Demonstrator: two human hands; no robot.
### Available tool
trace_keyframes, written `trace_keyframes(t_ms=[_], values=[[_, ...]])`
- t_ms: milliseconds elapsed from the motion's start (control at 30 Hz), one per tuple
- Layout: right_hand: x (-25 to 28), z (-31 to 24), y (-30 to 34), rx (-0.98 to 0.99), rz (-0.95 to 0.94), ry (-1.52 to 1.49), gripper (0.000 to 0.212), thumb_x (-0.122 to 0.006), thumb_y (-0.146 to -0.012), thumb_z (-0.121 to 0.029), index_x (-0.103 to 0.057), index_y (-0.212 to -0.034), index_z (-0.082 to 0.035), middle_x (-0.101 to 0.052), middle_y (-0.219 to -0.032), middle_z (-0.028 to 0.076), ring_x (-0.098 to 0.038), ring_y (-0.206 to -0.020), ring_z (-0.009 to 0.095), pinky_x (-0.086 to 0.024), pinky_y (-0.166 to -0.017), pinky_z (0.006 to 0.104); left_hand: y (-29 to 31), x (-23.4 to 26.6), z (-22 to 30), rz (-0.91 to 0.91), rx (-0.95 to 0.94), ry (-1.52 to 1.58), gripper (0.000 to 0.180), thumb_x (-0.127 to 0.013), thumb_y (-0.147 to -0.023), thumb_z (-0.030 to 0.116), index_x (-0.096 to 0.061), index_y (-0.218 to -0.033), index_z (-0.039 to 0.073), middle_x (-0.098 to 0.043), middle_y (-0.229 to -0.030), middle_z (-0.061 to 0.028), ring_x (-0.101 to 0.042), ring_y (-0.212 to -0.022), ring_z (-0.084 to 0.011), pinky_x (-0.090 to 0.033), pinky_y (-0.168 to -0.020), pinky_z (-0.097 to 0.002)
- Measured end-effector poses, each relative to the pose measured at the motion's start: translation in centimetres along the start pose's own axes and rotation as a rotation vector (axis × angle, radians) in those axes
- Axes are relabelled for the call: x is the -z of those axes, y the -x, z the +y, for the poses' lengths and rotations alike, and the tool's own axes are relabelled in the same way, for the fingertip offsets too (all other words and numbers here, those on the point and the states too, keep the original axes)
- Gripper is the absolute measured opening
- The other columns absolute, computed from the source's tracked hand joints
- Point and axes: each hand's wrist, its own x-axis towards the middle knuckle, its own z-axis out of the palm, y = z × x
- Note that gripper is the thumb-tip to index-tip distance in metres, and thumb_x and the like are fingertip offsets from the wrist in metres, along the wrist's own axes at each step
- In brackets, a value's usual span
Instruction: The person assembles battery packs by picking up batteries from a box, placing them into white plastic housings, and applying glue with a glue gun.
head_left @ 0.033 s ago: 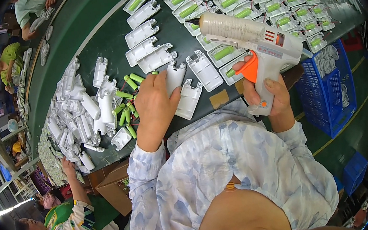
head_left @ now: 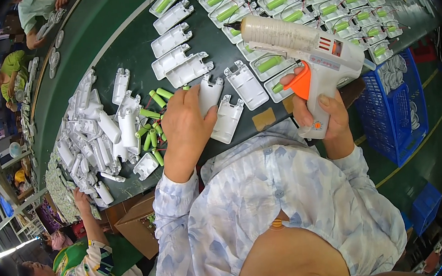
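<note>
My right hand point(head_left: 326, 113) is wrapped round the grip of a white hot glue gun point(head_left: 334, 60) with an orange trigger and a clear cover. Its dark nozzle points left, above the rows of housings. My left hand point(head_left: 184, 125) closes on a white plastic housing point(head_left: 210, 91), smooth side up, low over the table. Just right of that hand lie two open housing shells point(head_left: 246, 84), hollow side up. Several more shells point(head_left: 169, 41) form a column beyond it. Green battery cells point(head_left: 152, 138) with thin wires lie loose to its left.
Rows of housings with green cells point(head_left: 276, 0) cover the far right of the dark table point(head_left: 130, 45). A heap of white housings point(head_left: 91, 135) sits at left. Blue crates point(head_left: 393, 114) stand at right. A co-worker point(head_left: 78, 266) reaches to the table at lower left; others sit farther off.
</note>
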Motion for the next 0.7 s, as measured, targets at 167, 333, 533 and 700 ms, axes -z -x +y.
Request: trace_keyframes(t_ms=[167, 333, 533, 700], values=[[-0.1, 0.1, 0.0, -0.003, 0.021, -0.002, 0.065, -0.065, -0.086, -0.025, -0.038, -0.138, 0.003, -0.051, -0.135, 0.033, -0.055, -0.053, 0.013, -0.047, -0.05, 0.0267, 0.6, -0.1, -1.3, 0.008, 0.041, 0.072, 0.04, -0.079, -0.071, 0.014, -0.068, -0.107, 0.001, -0.063, -0.093, -0.0139, -0.063, -0.088, -0.0349, -0.052, -0.073, -0.0424], [-0.1, 0.3, -0.1, -0.027, 0.033, -0.003, 0.066, -0.065, -0.086, -0.026, -0.038, -0.139, 0.003, -0.052, -0.134, 0.032, -0.056, -0.054, 0.013, -0.047, -0.051, 0.0266, 1.5, -0.1, -2.0, 0.034, 0.05, 0.115, 0.033, -0.077, -0.073, 0.008, -0.069, -0.105, 0.003, -0.062, -0.09, -0.0125, -0.062, -0.086, -0.0339, -0.051, -0.071, -0.0429], [-0.2, 0.6, -0.2, -0.03, 0.028, 0.006, 0.065, -0.065, -0.087, -0.026, -0.038, -0.139, 0.003, -0.052, -0.134, 0.032, -0.056, -0.054, 0.013, -0.047, -0.051, 0.0268, 1.8, -2.0, -1.1, 0.267, -0.137, -0.052, 0.033, -0.077, -0.074, 0.003, -0.071, -0.107, 0.004, -0.063, -0.088, -0.0108, -0.062, -0.079, -0.0304, -0.051, -0.068, -0.0411], [-0.2, 0.7, -0.1, -0.019, 0.025, 0.008, 0.065, -0.065, -0.087, -0.025, -0.038, -0.139, 0.004, -0.051, -0.135, 0.033, -0.056, -0.054, 0.013, -0.047, -0.051, 0.027, 1.3, -3.1, -0.5, 0.296, -0.151, -0.08, 0.037, -0.076, -0.076, 0.004, -0.069, -0.112, 0.001, -0.064, -0.092, -0.0115, -0.061, -0.082, -0.0296, -0.051, -0.07, -0.0401]])
